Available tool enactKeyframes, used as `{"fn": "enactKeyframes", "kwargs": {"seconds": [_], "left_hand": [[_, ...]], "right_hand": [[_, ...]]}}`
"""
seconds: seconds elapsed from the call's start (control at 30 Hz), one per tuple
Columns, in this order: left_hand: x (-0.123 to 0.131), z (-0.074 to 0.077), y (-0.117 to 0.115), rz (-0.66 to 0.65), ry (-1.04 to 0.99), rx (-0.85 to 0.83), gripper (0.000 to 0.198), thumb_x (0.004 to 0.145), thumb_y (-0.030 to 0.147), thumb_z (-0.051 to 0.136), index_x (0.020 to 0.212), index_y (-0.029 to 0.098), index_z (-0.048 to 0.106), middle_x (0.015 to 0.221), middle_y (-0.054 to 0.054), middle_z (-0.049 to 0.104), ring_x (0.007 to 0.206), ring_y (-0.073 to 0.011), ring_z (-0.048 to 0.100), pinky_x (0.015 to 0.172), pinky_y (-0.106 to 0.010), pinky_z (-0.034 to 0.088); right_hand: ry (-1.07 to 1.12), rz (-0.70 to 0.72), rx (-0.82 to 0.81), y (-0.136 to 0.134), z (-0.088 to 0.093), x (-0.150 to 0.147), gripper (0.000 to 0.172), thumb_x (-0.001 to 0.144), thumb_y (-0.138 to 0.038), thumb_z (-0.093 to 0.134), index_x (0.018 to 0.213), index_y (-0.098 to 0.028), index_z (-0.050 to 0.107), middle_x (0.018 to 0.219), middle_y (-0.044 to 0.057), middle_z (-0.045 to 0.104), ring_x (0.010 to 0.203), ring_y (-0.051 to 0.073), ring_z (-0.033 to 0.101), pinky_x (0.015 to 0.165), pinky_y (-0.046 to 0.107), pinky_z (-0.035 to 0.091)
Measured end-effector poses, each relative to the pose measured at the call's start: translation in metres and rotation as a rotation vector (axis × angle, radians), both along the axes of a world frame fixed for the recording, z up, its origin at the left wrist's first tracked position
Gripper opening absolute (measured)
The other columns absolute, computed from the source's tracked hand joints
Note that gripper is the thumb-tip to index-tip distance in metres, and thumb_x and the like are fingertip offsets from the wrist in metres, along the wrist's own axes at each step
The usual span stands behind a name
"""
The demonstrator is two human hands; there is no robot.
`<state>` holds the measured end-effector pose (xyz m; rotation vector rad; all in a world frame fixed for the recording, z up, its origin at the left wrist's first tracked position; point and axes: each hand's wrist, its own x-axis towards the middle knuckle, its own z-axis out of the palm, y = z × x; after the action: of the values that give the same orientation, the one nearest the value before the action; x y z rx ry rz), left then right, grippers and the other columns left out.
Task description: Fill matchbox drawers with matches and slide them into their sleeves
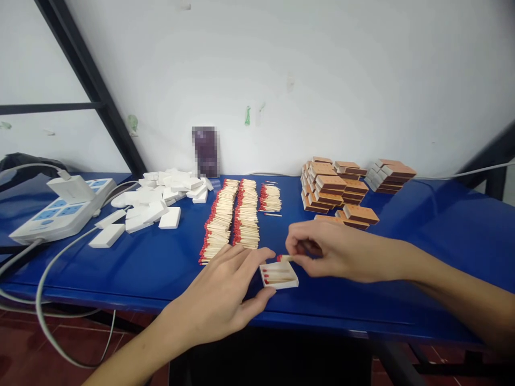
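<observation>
My left hand [229, 292] steadies a small white matchbox tray [296, 284] on the blue table, thumb at its near corner and index finger at its far one. A few red-tipped matches [277, 277] lie inside the tray. Just above its far right side, my right hand [322, 249] pinches some matches [285, 258], red heads pointing left; how many I cannot tell. Beyond the hands, matches lie in two long rows [246, 214] and one shorter pile [270, 198], heads to the left.
White trays [169, 187] form a loose heap at the back left. Stacked brown matchbox sleeves [332, 185] stand at the back right, with another stack [392, 174] farther right. A power strip [64, 209] with cables sits at far left. The table's front edge [322, 321] runs close by.
</observation>
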<state>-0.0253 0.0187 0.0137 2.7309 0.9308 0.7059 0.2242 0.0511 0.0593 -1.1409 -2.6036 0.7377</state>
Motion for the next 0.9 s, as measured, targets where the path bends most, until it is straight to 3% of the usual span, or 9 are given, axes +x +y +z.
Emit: {"fn": "enactKeyframes", "kwargs": {"seconds": [0.07,0.13,0.3,0.47,0.63,0.73,0.9], "left_hand": [[-0.001,-0.001,0.000,-0.001,-0.005,-0.007,0.046,0.096,0.031,0.060,0.137,0.021,0.040,0.125,-0.009,0.062,0.115,-0.0256,0.058,0.099,-0.041,0.048],[-0.001,0.000,-0.001,-0.012,0.000,-0.019,0.051,0.095,0.032,0.062,0.140,0.022,0.038,0.131,-0.009,0.059,0.119,-0.0258,0.057,0.103,-0.042,0.045],[-0.002,0.001,0.000,-0.083,0.001,-0.041,0.039,0.094,0.027,0.064,0.130,0.023,0.048,0.116,-0.005,0.062,0.108,-0.0226,0.058,0.098,-0.040,0.047],[-0.002,-0.004,0.002,-0.100,-0.077,0.039,0.030,0.095,0.017,0.061,0.123,0.021,0.054,0.115,-0.005,0.057,0.106,-0.0202,0.055,0.095,-0.036,0.048],[-0.002,-0.005,0.001,-0.098,-0.128,0.027,0.028,0.095,0.012,0.057,0.122,0.021,0.058,0.118,-0.006,0.053,0.109,-0.0187,0.055,0.097,-0.033,0.049],[-0.001,-0.006,0.001,-0.095,-0.142,-0.021,0.033,0.096,0.013,0.057,0.128,0.022,0.056,0.118,-0.006,0.052,0.107,-0.0168,0.057,0.095,-0.031,0.050],[-0.001,-0.007,0.002,-0.086,-0.137,-0.059,0.030,0.097,0.017,0.057,0.126,0.021,0.058,0.117,-0.006,0.051,0.102,-0.0156,0.059,0.094,-0.030,0.052]], "right_hand": [[0.009,0.028,-0.108,-0.008,0.001,-0.005,0.004,0.081,-0.023,0.062,0.082,-0.020,0.059,0.076,-0.003,0.061,0.062,0.011,0.050,0.057,0.024,0.038],[-0.014,0.025,-0.115,-0.014,-0.001,-0.012,0.004,0.079,-0.020,0.063,0.081,-0.020,0.060,0.076,-0.003,0.061,0.065,0.012,0.051,0.058,0.024,0.037],[-0.079,0.041,0.027,-0.023,-0.007,-0.019,0.007,0.081,-0.020,0.060,0.074,-0.021,0.060,0.071,-0.003,0.062,0.075,0.015,0.051,0.073,0.029,0.037],[-0.001,0.076,0.182,-0.027,-0.006,-0.016,0.010,0.087,-0.022,0.055,0.081,-0.021,0.063,0.069,-0.005,0.064,0.062,0.012,0.043,0.073,0.031,0.034],[0.042,0.140,0.327,-0.025,-0.012,-0.019,0.019,0.086,-0.014,0.050,0.070,-0.019,0.060,0.055,-0.006,0.056,0.048,0.009,0.028,0.069,0.030,0.031],[0.004,0.117,0.351,-0.023,-0.015,-0.021,0.021,0.085,-0.014,0.050,0.070,-0.019,0.063,0.052,-0.005,0.055,0.049,0.011,0.032,0.064,0.029,0.031],[0.006,0.174,0.375,-0.020,-0.021,-0.018,0.018,0.085,-0.015,0.053,0.087,-0.020,0.070,0.059,-0.003,0.061,0.049,0.010,0.041,0.056,0.027,0.029]]}}
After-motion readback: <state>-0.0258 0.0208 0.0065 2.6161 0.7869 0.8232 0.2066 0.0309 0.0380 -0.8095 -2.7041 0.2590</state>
